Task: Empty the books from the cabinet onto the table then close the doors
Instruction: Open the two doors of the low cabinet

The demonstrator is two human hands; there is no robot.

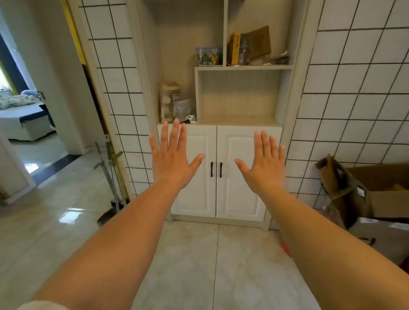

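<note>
From the head view, the left hand [170, 157] and right hand [264, 163] are spread flat, fingers straight, holding nothing, arms stretched forward. Beyond them stands the white panelled two-door cabinet [226, 200], both doors closed, its black handles [216, 169] between the hands. A brown cardboard box [390, 194] sits right of the right hand.

Two hands, the left hand [172, 159] and the right hand [264, 163], each with five spread fingers. Two white cabinet doors, the left door [198, 196] and the right door [237, 200], both shut; two black door handles [212, 169] side by side at the centre seam. Two cardboard boxes [385, 192] at right, one upon the other. One clear lidded container [209, 56]; one tall jar [170, 102]; perhaps three flat packages [260, 42] on the upper shelf
</note>
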